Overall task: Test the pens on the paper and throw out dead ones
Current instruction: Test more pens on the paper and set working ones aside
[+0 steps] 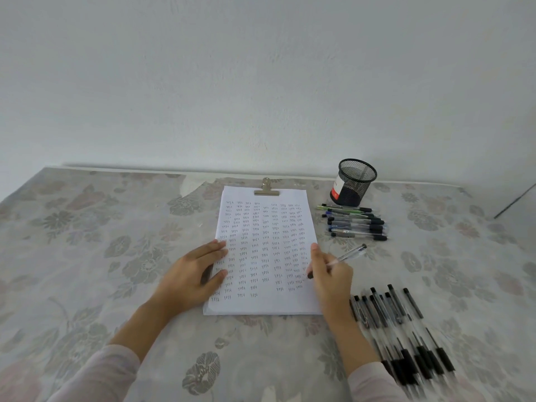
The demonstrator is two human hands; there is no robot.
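A white sheet of paper (262,300) lies in the middle of the table, covered with rows of small handwritten "test" marks and held at its top by a metal clip (266,189). My left hand (190,275) rests flat on the sheet's left edge with straight fingers. My right hand (330,275) grips a clear pen with a black cap end (349,254), its tip touching the paper near the right edge. A row of several pens (355,223) lies right of the paper. Another bunch of several black pens (401,329) lies near my right forearm.
A black mesh pen cup (352,182) stands at the back right, leaning slightly, with something red and white inside. A floral tablecloth (101,242) covers the table, which ends at a pale wall (261,82) behind.
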